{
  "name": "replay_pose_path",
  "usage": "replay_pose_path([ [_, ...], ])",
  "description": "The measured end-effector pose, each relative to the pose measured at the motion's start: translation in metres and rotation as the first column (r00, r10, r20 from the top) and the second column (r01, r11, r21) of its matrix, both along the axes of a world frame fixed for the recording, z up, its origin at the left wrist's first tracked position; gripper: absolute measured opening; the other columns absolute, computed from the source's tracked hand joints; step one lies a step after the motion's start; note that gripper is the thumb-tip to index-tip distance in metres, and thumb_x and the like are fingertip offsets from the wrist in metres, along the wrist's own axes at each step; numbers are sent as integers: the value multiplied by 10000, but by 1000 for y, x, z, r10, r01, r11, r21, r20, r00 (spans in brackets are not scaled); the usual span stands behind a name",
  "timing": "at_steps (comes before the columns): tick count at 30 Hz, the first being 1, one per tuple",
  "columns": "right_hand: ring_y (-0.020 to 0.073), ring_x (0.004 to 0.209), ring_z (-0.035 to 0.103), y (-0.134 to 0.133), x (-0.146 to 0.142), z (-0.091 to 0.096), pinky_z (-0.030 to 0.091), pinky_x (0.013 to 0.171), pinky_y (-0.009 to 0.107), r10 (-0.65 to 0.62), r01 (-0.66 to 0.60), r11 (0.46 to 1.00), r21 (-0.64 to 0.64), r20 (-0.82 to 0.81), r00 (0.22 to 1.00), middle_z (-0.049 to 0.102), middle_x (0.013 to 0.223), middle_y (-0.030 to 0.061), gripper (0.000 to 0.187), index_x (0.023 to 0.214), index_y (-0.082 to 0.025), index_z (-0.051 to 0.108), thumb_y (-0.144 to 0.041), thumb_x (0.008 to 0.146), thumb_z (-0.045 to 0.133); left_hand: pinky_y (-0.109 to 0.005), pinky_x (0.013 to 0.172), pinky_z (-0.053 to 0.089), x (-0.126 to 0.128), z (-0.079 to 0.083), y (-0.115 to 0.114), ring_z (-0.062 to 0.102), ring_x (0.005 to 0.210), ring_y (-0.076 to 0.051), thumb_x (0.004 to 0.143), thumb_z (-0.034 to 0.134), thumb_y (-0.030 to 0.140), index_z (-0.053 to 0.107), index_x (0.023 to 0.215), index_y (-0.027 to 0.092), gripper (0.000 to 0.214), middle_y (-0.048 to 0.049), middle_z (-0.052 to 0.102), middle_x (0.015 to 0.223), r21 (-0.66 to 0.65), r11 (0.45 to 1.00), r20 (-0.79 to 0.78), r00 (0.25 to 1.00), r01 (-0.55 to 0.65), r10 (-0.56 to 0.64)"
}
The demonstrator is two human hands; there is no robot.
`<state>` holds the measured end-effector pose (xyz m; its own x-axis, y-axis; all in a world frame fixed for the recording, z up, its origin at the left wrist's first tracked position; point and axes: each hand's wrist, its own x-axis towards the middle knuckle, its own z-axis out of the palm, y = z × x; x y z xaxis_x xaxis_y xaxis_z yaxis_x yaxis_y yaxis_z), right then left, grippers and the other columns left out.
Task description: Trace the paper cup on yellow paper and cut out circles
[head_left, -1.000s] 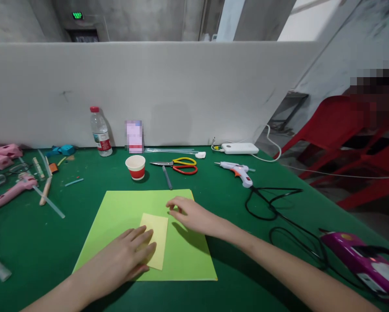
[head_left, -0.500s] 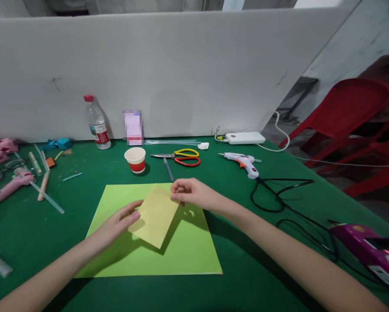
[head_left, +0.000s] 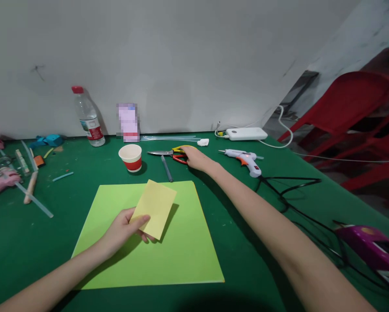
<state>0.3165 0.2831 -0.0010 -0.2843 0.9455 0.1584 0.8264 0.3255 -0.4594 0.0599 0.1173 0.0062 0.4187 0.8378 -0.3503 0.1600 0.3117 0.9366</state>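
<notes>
My left hand (head_left: 126, 227) pinches a pale yellow sheet of paper (head_left: 157, 206) at its lower left, thumb on top and fingers underneath. The sheet is tilted above a larger light green sheet (head_left: 181, 255) lying on the table. My right hand (head_left: 197, 158) is closed over the handles of the scissors (head_left: 161, 153), which have one yellow and one red handle. Their blades point left, and the hand hides part of the handles. Just in front of the scissors lies a dark grey pen (head_left: 167, 168).
A paper cup (head_left: 131, 157), a water bottle (head_left: 88, 117) and a phone (head_left: 128, 123) stand at the back. A white glue gun (head_left: 243, 160) with black cord, a white power bank (head_left: 246, 134) and a purple device (head_left: 371, 249) are on the right. Glue sticks and a pink tool (head_left: 2, 182) lie left.
My right hand has let go of the yellow paper and moved up and right onto the scissors. The left hand now holds the paper alone. The camera view has shifted slightly.
</notes>
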Motion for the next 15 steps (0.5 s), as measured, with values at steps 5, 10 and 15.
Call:
replay_pose_path([
  [5, 195, 950, 567, 14, 1, 1, 487, 791, 395, 4, 6, 996, -87, 109, 994, 542, 1135, 83, 293, 1133, -154, 514, -288, 873, 511, -240, 494, 492, -3, 0, 1, 663, 652, -175, 750, 614, 351, 448, 1044, 126, 406, -135, 639, 967, -19, 1000, 20, 1000, -19, 19],
  [10, 194, 951, 567, 2, 1, 6, 487, 790, 390, -25, 28, 994, -103, 31, 999, 545, 1130, 80, 286, 1127, -159, 519, -288, 872, 514, -282, 586, 534, -3, 7, -3, 661, 697, -192, 734, 639, 312, 469, 1035, 104, 403, -143, 643, 942, -62, 998, 10, 1000, 18, -17],
  [15, 201, 962, 562, -37, 7, 0, 480, 802, 407, -92, 82, 996, -46, -287, 953, 534, 1149, 82, 304, 1150, -159, 502, -282, 872, 512, -268, 556, 542, -3, 14, -6, 640, 693, -160, 719, 613, 189, 446, 1128, 129, 445, -118, 625, 1007, -56, 998, -23, 1000, -8, 7],
])
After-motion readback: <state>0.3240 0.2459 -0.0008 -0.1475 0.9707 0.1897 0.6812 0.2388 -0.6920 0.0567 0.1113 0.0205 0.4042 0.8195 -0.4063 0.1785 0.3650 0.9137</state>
